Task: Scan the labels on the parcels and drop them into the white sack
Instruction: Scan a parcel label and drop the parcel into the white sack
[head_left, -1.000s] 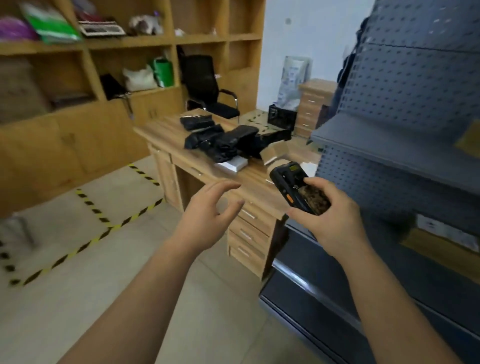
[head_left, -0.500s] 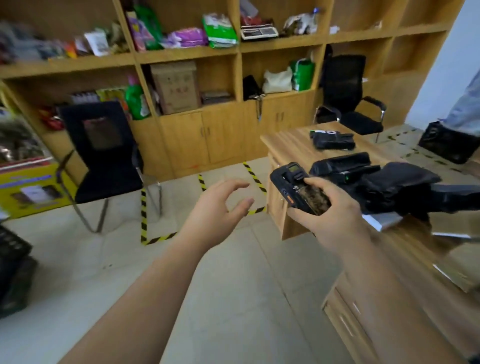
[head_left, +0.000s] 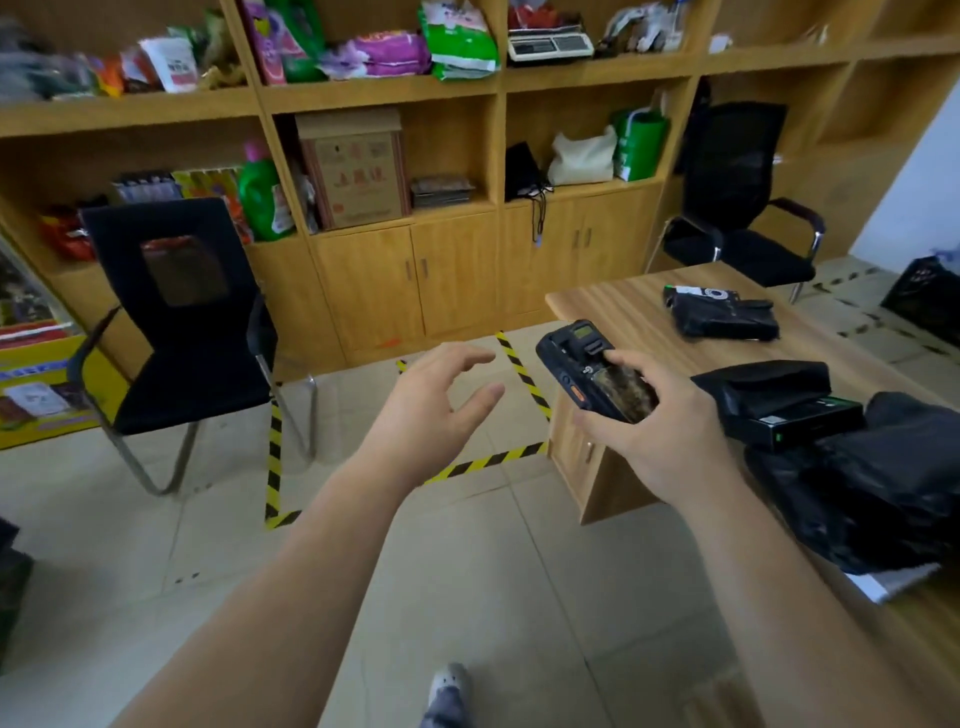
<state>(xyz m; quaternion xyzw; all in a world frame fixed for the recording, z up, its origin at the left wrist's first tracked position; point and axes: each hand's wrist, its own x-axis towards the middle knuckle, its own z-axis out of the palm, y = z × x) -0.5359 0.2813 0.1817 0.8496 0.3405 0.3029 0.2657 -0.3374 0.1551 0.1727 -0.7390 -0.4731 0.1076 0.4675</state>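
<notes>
**View swung left, scanner in hand, no parcel picked yet**

Turned away from the grey metal racking seen a second ago; now facing the wooden wall shelving (head_left: 374, 93) and the black chair (head_left: 171, 322), with the light wooden desk (head_left: 618, 306) off to the right. Means a search, probably for the white sack, which shows nowhere here.

Right hand (head_left: 660, 441) wrapped around the chunky black handheld scanner with orange side button (head_left: 587, 374), index finger laid across its top, small screen facing away. Left hand (head_left: 436, 405) empty, fingers spread loosely and curled, hanging over the floor, as before.

Parcels: a crumpled black plastic mailer bag (head_left: 722, 314) lying alone further back on the desk, white label patch at its upper edge; nearer, a heap of glossy black bagged parcels (head_left: 883, 488) and a black box with green markings (head_left: 789, 415). None touched.
</notes>
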